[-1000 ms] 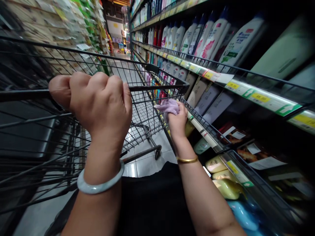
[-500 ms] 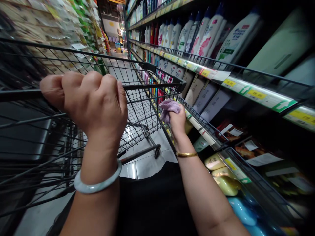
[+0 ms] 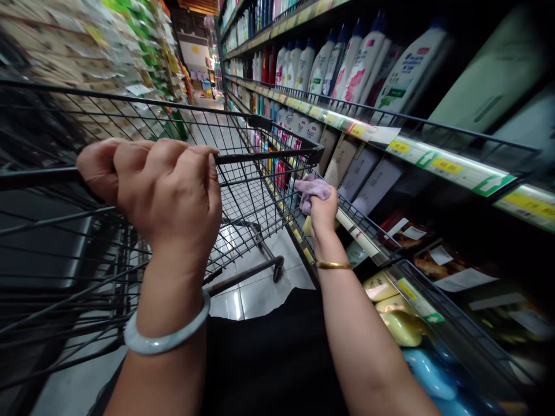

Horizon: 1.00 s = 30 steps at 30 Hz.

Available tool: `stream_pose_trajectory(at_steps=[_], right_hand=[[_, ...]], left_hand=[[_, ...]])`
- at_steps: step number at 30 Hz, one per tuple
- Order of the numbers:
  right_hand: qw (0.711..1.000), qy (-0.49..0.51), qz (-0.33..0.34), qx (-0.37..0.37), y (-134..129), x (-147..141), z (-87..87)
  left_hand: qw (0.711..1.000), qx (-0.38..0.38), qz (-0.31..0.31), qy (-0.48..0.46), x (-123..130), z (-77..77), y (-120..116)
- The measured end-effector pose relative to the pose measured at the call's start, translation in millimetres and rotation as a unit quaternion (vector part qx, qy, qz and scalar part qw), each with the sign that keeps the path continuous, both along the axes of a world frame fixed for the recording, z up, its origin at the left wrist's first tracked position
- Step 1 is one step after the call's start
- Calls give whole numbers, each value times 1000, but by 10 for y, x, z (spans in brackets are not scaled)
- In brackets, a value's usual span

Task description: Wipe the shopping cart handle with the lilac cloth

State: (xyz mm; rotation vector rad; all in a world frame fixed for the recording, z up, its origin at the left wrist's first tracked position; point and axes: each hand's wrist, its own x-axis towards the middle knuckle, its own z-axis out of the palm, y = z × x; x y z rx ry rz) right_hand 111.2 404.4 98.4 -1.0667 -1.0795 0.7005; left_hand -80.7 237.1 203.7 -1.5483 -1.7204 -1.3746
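Observation:
My left hand [image 3: 160,185] is wrapped around the handle bar of a black wire shopping cart [image 3: 243,196], a pale bangle on that wrist. A crumpled purple cloth [image 3: 313,189] is bunched in the closed fingers of my right hand [image 3: 325,211], which wears a gold bangle lower down. This hand is held out beside the lower shelf rail [image 3: 359,222], right of the cart; whether the cloth touches the rail I cannot tell. Near it on the shelf stand pale boxes [image 3: 375,179].
White shampoo bottles [image 3: 364,63] line the shelf above, behind a rail with price labels [image 3: 401,144]. Yellow and blue bottles [image 3: 429,370] sit low at the right. Hanging packets [image 3: 104,52] fill the left side. The tiled aisle floor [image 3: 255,289] runs ahead.
My right hand and the cloth have shifted slightly right along the shelf. My left hand stays on the cart's handle, and its grip looks a little changed.

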Motion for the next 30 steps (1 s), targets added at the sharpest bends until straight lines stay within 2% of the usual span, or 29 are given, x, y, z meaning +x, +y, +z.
stream_pose_trajectory(at_steps=[2,4,8,11,14,16,18,20,23,26,28,30], right_hand=[[1000,-20,19,-15,-107,-104,-20],[996,-82,42,-5,-368,-316,-29],[973,-188,90,96,-854,-647,-3],[972,-184,117,86,-823,-612,26],[989,-112,98,13,-582,-495,22],[993,-85,77,-3,-461,-470,7],[994,-85,62,-3,-437,-500,5],[994,-97,53,-3,-525,-568,33],[987,-143,59,45,-828,-702,124],[954,-220,121,164,-1146,-809,199],[926,-271,155,214,-1223,-821,199],[917,-300,151,214,-1154,-779,160]], left_hand=[[997,26,54,54,53,2,-52],[992,49,72,94,112,12,-98],[993,102,22,55,272,71,-241],[994,105,-1,9,350,114,-349],[997,82,3,11,348,114,-386],[997,69,2,14,321,91,-379],[999,45,-4,7,288,61,-369],[1000,16,1,1,256,33,-363],[1000,-8,28,8,212,5,-354],[999,-12,45,29,181,-12,-324],[998,-15,51,42,166,-24,-285],[997,-10,53,55,152,-44,-233]])
